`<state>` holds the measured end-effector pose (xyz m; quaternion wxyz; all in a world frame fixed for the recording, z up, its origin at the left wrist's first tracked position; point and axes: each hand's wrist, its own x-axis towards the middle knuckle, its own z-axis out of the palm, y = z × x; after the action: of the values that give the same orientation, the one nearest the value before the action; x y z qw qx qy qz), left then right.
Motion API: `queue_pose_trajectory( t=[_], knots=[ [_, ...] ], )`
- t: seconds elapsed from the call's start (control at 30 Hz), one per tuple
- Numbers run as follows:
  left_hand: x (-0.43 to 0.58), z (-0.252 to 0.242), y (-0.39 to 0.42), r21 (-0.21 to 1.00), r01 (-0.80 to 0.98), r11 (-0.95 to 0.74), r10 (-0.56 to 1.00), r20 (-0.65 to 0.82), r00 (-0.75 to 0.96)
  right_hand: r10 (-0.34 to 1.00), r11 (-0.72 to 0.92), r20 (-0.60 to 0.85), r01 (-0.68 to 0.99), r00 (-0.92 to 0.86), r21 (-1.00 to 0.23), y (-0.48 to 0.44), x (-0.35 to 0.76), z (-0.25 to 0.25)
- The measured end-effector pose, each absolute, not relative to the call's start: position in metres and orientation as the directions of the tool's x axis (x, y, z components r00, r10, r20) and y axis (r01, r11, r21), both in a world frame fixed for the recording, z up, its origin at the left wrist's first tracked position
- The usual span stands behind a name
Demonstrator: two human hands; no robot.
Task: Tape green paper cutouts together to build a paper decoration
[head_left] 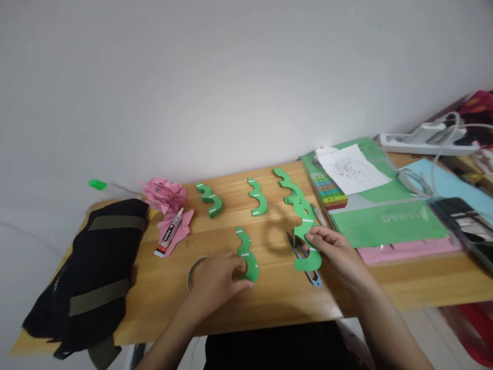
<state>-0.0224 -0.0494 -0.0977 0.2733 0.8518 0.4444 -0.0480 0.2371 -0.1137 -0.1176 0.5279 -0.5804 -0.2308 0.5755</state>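
Observation:
My left hand [219,277] is closed around the lower part of a green wavy paper cutout [243,239], thumb at its bottom end; the cutout is low over the table or resting on it. Between the thumb and fingers of my right hand [333,249] is another green wavy cutout [313,261] with small white strips. Thread snips [316,279] with a blue handle lie under that cutout, partly covered. Further back are a fanned stack of green cutouts [284,180] and two separate green wavy stacks, one in the middle [257,198] and one to the left [211,200].
A roll of tape [190,275] sits partly behind my left hand. Leftward are a B-7000 glue tube [169,234], pink folded paper [165,194] and a black bag [100,257]. To the right lie a pen [319,215], green folder [385,226], phone [464,226] and power strip [427,144].

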Motion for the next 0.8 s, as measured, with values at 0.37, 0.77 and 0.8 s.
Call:
queue_pose_trajectory(
  t=[0.37,0.77,0.8],
  knots=[
    [0.057,-0.127,0.030,0.272,0.792,-0.546,0.821,-0.014,0.571,0.852,-0.317,-0.452,-0.426,0.266,-0.847,-0.111,0.230,-0.118],
    [0.005,-0.104,-0.076,0.445,0.601,-0.664,0.691,0.057,0.721,0.843,-0.276,-0.415,-0.387,0.341,-0.880,-0.133,0.233,-0.121],
    [0.000,-0.108,-0.088,0.416,0.572,-0.707,0.657,0.087,0.749,0.848,-0.279,-0.405,-0.362,0.341,-0.889,-0.136,0.232,-0.122]
  ],
)
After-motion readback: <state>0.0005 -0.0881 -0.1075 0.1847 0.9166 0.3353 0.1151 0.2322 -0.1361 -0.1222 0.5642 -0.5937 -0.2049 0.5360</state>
